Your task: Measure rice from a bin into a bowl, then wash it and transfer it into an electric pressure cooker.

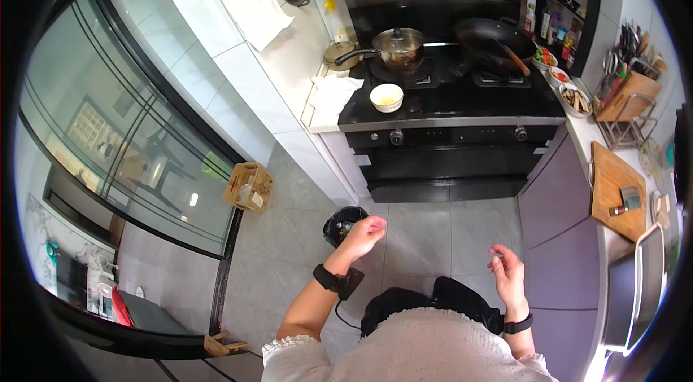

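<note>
My left hand point(366, 236) is raised over the floor with its fingers loosely bent, and no object shows in it. Partly behind it stands a black-lined trash bin point(338, 225) with some waste inside. My right hand point(508, 276) hangs in the air near the lower cabinets point(563, 241), fingers apart and holding nothing. Ahead of me, a white bowl point(386, 105) with pale yellow food sits at the front of the black gas stove point(449, 100). A lidded saucepan point(399, 49) stands on the left burner. On the right burner, a dark wok point(487, 44) holds a wooden-handled spatula point(514, 60).
Bowls of cut vegetables point(575, 98) line the counter right of the stove. A cleaver point(629, 199) lies on a wooden cutting board point(609, 182). A white cloth point(334, 94) lies left of the stove. A cardboard box point(249, 186) stands by the glass sliding door point(141, 122).
</note>
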`<state>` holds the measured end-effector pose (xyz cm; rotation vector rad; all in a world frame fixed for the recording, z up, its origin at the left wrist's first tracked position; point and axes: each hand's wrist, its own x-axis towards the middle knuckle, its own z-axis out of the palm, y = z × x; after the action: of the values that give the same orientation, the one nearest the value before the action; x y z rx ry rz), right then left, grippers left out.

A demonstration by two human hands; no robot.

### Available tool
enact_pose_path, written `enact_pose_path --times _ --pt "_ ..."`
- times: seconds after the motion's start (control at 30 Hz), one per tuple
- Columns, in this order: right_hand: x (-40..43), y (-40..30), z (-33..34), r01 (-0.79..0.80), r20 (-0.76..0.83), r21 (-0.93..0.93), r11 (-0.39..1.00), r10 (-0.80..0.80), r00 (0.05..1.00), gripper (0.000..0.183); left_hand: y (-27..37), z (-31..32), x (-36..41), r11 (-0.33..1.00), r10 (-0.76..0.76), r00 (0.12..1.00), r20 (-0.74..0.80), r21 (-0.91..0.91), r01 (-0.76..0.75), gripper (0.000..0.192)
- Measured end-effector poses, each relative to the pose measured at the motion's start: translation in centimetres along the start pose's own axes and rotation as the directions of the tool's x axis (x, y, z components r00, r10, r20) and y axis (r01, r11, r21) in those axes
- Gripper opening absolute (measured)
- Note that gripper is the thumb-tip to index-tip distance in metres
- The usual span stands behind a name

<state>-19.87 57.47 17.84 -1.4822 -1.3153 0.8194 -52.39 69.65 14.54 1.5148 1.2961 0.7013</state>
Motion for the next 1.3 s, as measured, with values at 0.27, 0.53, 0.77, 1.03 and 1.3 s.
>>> enact_pose_path --times 0.27,0.53,0.77,1.03,1.3 --pt "10.0 -2.8 5.3 0.024 0.035 -0.008 1.000 -0.023 0.999 0.022 -3.9 -9.3 16.8 0.916 0.137 0.945 -0.296 0.401 -0.008 0.024" --pt "12.6 -2.4 11.7 -0.275 -0.141 0.141 0.951 0.294 0.945 0.023 -2.6 -16.6 34.8 0.571 0.137 0.901 -0.412 0.776 0.268 0.031" --pt "13.1 -6.1 12.8 -0.329 -0.254 -0.085 0.941 0.298 0.920 0.024 -5.9 -23.0 40.8 0.674 0.549 0.592 -0.590 0.731 0.104 0.033" --pt "7.1 -6.4 11.8 -0.212 -0.404 -0.079 0.974 0.163 0.900 0.024 8.4 -14.2 21.5 0.820 0.475 0.653 -0.591 0.028 -0.571 0.030" --pt "-4.8 -5.6 7.6 0.076 -0.319 0.724 0.686 0.234 0.919 0.111 12.3 10.3 2.4 0.911 0.349 0.257 0.901 -0.391 0.132 0.019"
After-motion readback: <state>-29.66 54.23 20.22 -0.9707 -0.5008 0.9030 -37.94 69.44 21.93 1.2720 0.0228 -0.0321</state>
